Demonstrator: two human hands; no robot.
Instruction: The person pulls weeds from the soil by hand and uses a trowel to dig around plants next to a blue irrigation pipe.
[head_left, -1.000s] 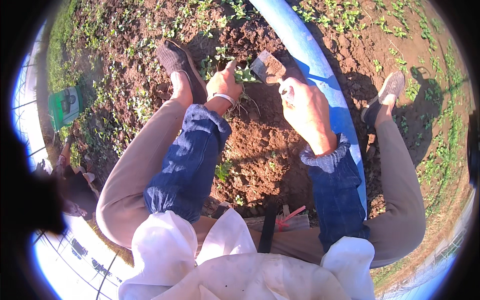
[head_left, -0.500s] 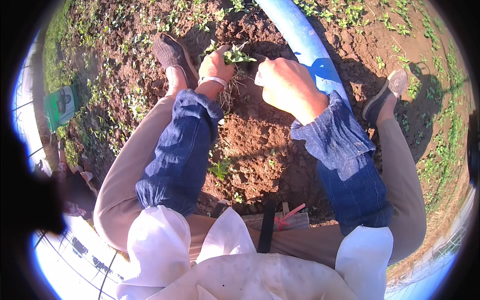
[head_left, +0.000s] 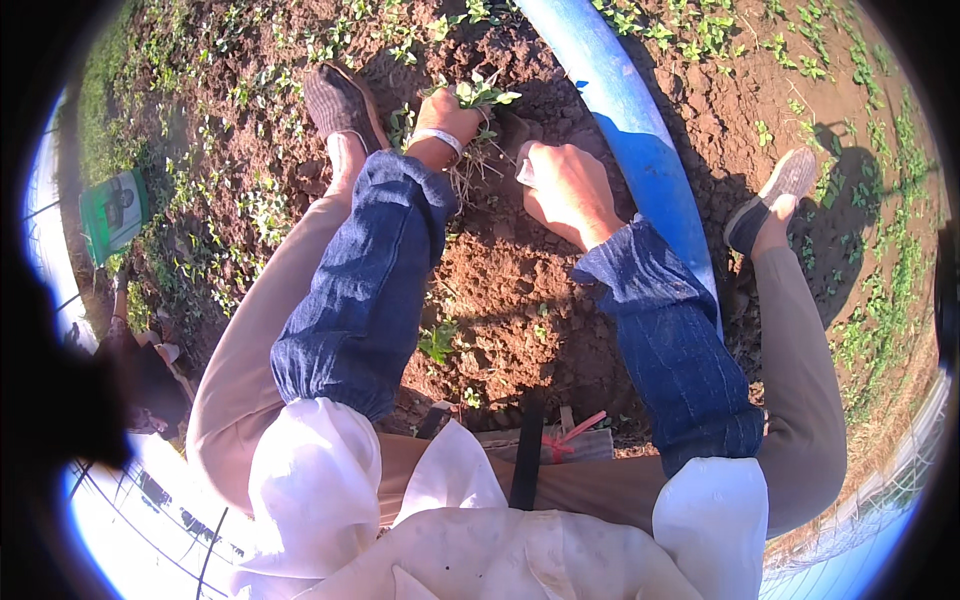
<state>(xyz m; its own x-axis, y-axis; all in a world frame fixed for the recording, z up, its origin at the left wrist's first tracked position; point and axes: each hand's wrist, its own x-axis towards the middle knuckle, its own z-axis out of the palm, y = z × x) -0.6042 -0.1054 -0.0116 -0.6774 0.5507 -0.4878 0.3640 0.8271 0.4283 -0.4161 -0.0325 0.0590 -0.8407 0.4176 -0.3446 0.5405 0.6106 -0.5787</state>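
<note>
My left hand (head_left: 449, 118) is closed around a bunch of weeds (head_left: 486, 93); leaves stick out above the fingers and pale stringy roots hang below. A pale band circles that wrist. Just to the right, my right hand (head_left: 570, 192) is closed in a fist, knuckles up, with the pale end of a handle (head_left: 525, 172) showing at its thumb side. What that handle belongs to is mostly hidden in the shadow between the hands. Both hands are low over loose brown soil (head_left: 510, 270).
A thick blue hose (head_left: 640, 130) curves past my right hand. My shoes (head_left: 340, 100) stand on either side. Small green seedlings (head_left: 437, 340) dot the soil. At far left are a green container (head_left: 115, 215) and part of another person (head_left: 145, 370). Below me is a low seat with a pink tie (head_left: 570, 437).
My left hand with the weeds has shifted slightly right, and more roots show. The right hand has turned a little and drawn slightly nearer to me.
</note>
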